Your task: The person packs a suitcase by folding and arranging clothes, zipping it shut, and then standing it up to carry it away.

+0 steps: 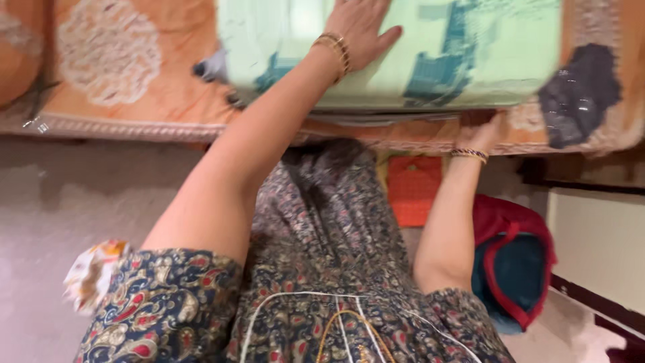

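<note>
A big light green case [470, 60] with teal patches lies on a bed under an orange patterned cover [134, 81]. Dark wheel-like parts stick out at its left end. My left hand [359, 30] rests flat on top of the case, fingers spread, with gold bangles at the wrist. My right hand [480, 134] reaches to the case's near lower edge at the bed's rim. Its fingers are hidden under that edge, and a bangle sits on this wrist too. My patterned dark dress fills the lower middle.
A dark grey patch [579, 94] lies on the cover at the right. Below the bed edge are an orange bag [413, 191] and a red and teal bag [517, 269]. A cream panel [598, 242] stands at the right, with pale floor [67, 222] to the left.
</note>
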